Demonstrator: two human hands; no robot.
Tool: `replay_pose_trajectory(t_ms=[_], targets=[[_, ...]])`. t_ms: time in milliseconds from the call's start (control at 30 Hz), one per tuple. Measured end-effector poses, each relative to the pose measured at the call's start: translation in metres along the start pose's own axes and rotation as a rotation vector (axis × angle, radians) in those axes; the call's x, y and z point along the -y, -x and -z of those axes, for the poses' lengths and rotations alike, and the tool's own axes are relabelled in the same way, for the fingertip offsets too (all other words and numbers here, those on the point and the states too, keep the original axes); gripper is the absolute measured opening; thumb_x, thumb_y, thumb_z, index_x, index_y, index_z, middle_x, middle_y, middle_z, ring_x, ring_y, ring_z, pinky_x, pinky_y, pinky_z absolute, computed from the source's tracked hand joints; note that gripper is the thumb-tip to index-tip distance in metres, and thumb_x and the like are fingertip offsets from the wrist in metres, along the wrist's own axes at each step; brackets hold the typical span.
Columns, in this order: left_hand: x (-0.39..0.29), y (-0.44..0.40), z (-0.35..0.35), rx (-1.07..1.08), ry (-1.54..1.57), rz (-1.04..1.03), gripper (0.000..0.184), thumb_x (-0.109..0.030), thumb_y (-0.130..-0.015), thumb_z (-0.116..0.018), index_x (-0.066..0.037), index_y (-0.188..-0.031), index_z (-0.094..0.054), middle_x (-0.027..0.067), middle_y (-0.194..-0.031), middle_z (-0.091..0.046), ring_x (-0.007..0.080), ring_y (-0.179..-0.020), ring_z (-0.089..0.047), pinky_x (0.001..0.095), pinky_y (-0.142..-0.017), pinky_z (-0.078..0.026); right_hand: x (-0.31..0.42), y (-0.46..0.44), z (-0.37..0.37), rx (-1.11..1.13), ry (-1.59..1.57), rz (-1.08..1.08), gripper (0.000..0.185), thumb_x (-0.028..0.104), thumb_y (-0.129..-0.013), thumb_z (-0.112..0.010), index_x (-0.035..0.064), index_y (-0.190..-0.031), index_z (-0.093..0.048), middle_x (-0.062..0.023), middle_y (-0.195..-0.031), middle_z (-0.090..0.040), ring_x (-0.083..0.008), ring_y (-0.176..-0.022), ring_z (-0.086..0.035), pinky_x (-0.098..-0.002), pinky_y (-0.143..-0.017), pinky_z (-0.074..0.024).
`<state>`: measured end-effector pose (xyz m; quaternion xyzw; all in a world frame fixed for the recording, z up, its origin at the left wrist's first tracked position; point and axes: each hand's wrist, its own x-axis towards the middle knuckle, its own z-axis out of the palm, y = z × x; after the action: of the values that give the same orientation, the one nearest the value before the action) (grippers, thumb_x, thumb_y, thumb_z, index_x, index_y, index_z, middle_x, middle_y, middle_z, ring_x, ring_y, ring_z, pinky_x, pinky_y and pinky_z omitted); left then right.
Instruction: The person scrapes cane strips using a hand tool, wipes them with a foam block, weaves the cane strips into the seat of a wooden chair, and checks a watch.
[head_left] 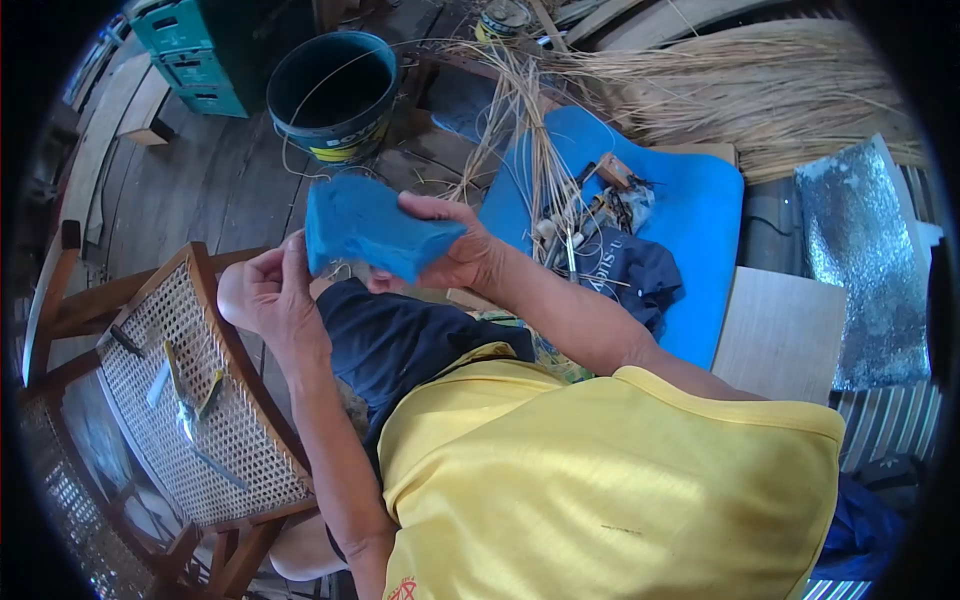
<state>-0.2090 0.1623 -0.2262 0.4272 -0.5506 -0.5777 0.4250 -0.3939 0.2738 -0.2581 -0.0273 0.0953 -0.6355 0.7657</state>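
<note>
A soft-looking blue piece (375, 225), perhaps cloth or netting, is held up over my lap. My right hand (455, 245) grips its right end, with the thumb on top and the fingers underneath. At its left edge my left hand (280, 285) has thumb and fingers pinched together, against the edge as far as I can see. To the left stands a wooden chair with a woven cane panel (250, 430). On the panel lie a yellow-handled tool (172, 370), a white-handled item (158, 384) and a small dark tool (126, 341).
A dark bucket (333, 95) stands beyond my hands, near green crates (190, 55). At the right, a blue board (700, 210) bears cane strands (535, 130) and a dark cloth (630, 270). Beyond are a strand pile (740, 90), a silvery sheet (865, 270) and a pale board (780, 330).
</note>
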Motion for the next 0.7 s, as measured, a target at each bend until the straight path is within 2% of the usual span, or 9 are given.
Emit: replay_pose_trajectory(t_ms=[100,167,233,300,367,433,500,533,700], targets=[[-0.006,-0.014,0.027,-0.149,0.410,0.013,0.010,-0.009,-0.093,-0.069,-0.003,-0.095,-0.061,0.0154,-0.101,-0.070,0.0134,-0.080,-0.066,0.0235,-0.070,-0.054,0.012,0.010,-0.023,0.080,0.011,-0.035,0.057,0.033,-0.092,-0.061,0.0065,-0.140,-0.046,-0.0192,-0.123,-0.063,-0.0345,-0.108,-0.064,-0.0549,-0.094,-0.0503],[-0.021,-0.023,0.052,-0.209,0.440,-0.017,0.006,-0.007,-0.094,-0.066,-0.004,-0.094,-0.061,0.0163,-0.102,-0.070,0.0140,-0.082,-0.066,0.0245,-0.074,-0.053,0.027,0.012,-0.038,-0.100,0.261,-0.007,0.062,0.031,-0.091,-0.062,0.0076,-0.144,-0.042,-0.0177,-0.127,-0.059,-0.0314,-0.110,-0.062,-0.0511,-0.096,-0.0504],[-0.053,-0.012,0.036,-0.088,0.429,0.067,0.006,-0.007,-0.095,-0.065,-0.004,-0.092,-0.060,0.0152,-0.102,-0.071,0.0144,-0.080,-0.067,0.0246,-0.072,-0.053,0.030,0.005,-0.028,-0.215,0.478,0.025,0.064,0.029,-0.090,-0.063,0.0079,-0.146,-0.039,-0.0165,-0.129,-0.057,-0.0292,-0.113,-0.061,-0.0473,-0.098,-0.0499],[-0.067,0.006,0.005,0.244,0.445,0.120,0.007,-0.008,-0.094,-0.066,-0.004,-0.093,-0.060,0.0131,-0.100,-0.071,0.0139,-0.078,-0.067,0.0248,-0.070,-0.054,0.029,-0.009,-0.026,-0.323,0.705,0.073,0.067,0.027,-0.089,-0.064,0.0083,-0.147,-0.036,-0.0153,-0.132,-0.054,-0.0270,-0.115,-0.059,-0.0435,-0.099,-0.0493],[-0.057,0.009,-0.017,0.205,0.386,0.213,0.010,-0.008,-0.093,-0.068,-0.002,-0.092,-0.060,0.0115,-0.095,-0.072,0.0127,-0.074,-0.066,0.0241,-0.067,-0.053,0.018,-0.019,-0.032,-0.253,0.685,0.140,0.071,0.024,-0.088,-0.066,0.0088,-0.148,-0.033,-0.0131,-0.134,-0.050,-0.0240,-0.119,-0.055,-0.0366,-0.100,-0.0482],[-0.026,0.000,-0.023,0.079,0.248,0.239,0.012,-0.009,-0.093,-0.069,-0.001,-0.092,-0.059,0.0105,-0.089,-0.071,0.0109,-0.072,-0.065,0.0229,-0.066,-0.053,0.011,-0.027,-0.046,-0.189,0.664,0.162,0.069,0.025,-0.088,-0.070,0.0100,-0.146,-0.036,-0.0120,-0.131,-0.052,-0.0210,-0.117,-0.055,-0.0337,-0.099,-0.0473],[-0.010,0.000,-0.023,0.044,0.181,0.198,0.013,-0.009,-0.092,-0.069,-0.001,-0.092,-0.059,0.0099,-0.087,-0.071,0.0101,-0.072,-0.064,0.0223,-0.066,-0.052,0.008,-0.037,-0.040,-0.255,0.930,0.201,0.060,0.023,-0.089,-0.073,0.0106,-0.141,-0.045,-0.0093,-0.128,-0.054,-0.0170,-0.113,-0.053,-0.0322,-0.096,-0.0472],[-0.004,0.002,-0.022,0.026,0.115,0.178,0.014,-0.010,-0.092,-0.069,-0.001,-0.092,-0.058,0.0093,-0.085,-0.070,0.0094,-0.071,-0.064,0.0218,-0.065,-0.051,0.004,-0.045,-0.037,-0.388,1.026,0.259,0.043,0.021,-0.090,-0.074,0.0093,-0.128,-0.057,-0.0063,-0.119,-0.058,-0.0138,-0.107,-0.054,-0.0299,-0.092,-0.0470],[0.013,0.002,-0.016,-0.140,0.150,0.148,0.015,-0.011,-0.091,-0.070,-0.001,-0.089,-0.059,0.0070,-0.079,-0.068,0.0090,-0.071,-0.063,0.0215,-0.065,-0.051,0.003,-0.068,-0.039,-0.628,1.053,0.267,0.030,0.024,-0.091,-0.071,0.0081,-0.116,-0.067,-0.0030,-0.107,-0.064,-0.0123,-0.094,-0.059,-0.0283,-0.089,-0.0468]])
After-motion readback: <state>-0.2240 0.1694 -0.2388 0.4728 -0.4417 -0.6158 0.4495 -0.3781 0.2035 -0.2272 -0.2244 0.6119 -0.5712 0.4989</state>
